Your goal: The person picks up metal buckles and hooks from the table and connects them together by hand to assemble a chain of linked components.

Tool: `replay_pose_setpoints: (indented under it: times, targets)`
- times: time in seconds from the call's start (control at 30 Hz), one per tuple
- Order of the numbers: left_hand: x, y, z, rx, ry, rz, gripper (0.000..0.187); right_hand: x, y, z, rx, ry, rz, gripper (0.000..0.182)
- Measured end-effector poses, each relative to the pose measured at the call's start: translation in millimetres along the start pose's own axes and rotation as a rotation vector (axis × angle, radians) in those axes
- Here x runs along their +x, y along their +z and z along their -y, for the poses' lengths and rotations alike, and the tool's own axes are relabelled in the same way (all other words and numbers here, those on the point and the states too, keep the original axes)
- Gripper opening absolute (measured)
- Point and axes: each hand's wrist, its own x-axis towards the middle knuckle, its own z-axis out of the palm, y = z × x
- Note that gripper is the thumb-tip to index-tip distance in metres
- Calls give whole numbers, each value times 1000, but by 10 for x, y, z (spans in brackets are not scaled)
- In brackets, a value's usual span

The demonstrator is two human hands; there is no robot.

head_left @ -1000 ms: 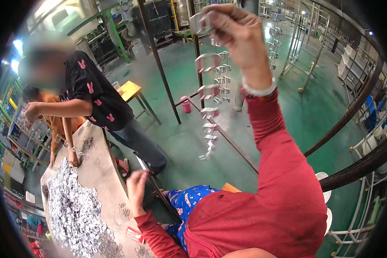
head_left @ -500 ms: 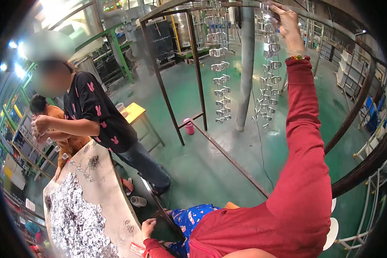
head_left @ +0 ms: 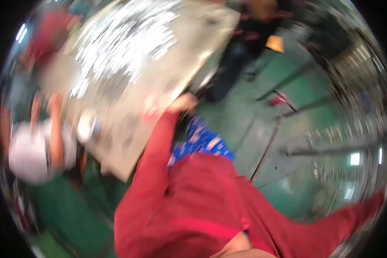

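The whole view is smeared by motion. My left hand (head_left: 182, 103) is by the near edge of the table (head_left: 180, 51), its fingers too blurred to make out. A red-and-white patch (head_left: 151, 105) lies on the tabletop close to it. Farther over, a wide heap of shiny metal pieces (head_left: 129, 38) covers the tabletop. My right arm stretches out to the far right, where my right hand (head_left: 386, 189) barely shows at the dark rim of the view. Blurred hanging strings of metal pieces (head_left: 337, 172) are near that arm.
A person in a pale top (head_left: 30, 150) is at the table's left, near a white round container (head_left: 87, 124). Someone in red (head_left: 51, 32) is at upper left; a dark-clothed person (head_left: 236, 56) stands beyond the table. A pink container (head_left: 277, 101), metal bar (head_left: 267, 150) and pole (head_left: 322, 152) are to the right.
The view has swung left and down, so the table now fills the upper middle. My right hand, earlier raised at a hanging string of metal pieces, has shifted to the right rim.
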Motion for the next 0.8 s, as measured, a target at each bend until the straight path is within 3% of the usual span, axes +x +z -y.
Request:
replay_pose_setpoints:
  times: [0.03, 0.07, 0.1, 0.13, 0.17, 0.2, 0.3, 0.37, 0.43, 0.47, 0.53, 0.6, 0.63, 0.7, 0.8]
  targets:
    - [9, -37, -79, 95, -78, 14, 29, -362, 124, 63, 41, 31, 52, 19]
    - [-133, 82, 61, 138, 106, -172, 30, -737, 258, 128, 99, 77, 114, 19]
    - [-101, 47, -59, 139, -38, -134, 27, -1008, 354, 211, 144, 123, 171, 19]
    - [-88, 35, -217, 17, -337, -91, 25, -1263, 455, 297, 188, 162, 232, 18]
    - [-74, 84, -187, 94, -288, -139, 27, -1468, 515, 359, 225, 196, 283, 18]
    - [-38, 64, -278, 149, -402, -68, 29, -1623, 566, 420, 257, 223, 331, 18]
    - [-340, -229, -1178, -504, -332, -120, 31, -1967, 759, 601, 361, 298, 409, 18]
    - [-609, -561, -1681, -580, -229, -203, 30, -2124, 955, 793, 424, 321, 438, 18]
    - [-911, -800, -1709, -382, -270, -446, 28, -2230, 1144, 990, 498, 341, 448, 18]
    - [-1119, -866, -1564, -135, -420, -726, 28, -2274, 1264, 1104, 545, 342, 442, 18]
    - [-1611, -1133, -1628, 251, -527, -1105, 24, -2292, 1469, 1377, 644, 348, 424, 18]
    - [-2100, -1251, -1308, 577, -694, -1271, 19, -2273, 1640, 1722, 758, 355, 369, 18]
    - [-2308, -1219, -1054, 879, -654, -1302, 16, -2249, 1723, 1908, 821, 360, 345, 19]
    - [-2592, -1215, -596, 1153, -694, -1291, 13, -2256, 1933, 2336, 963, 374, 320, 19]
    - [-2569, -1305, -518, 984, -936, -1181, 19, -2508, 2289, 3024, 1166, 453, 497, 19]
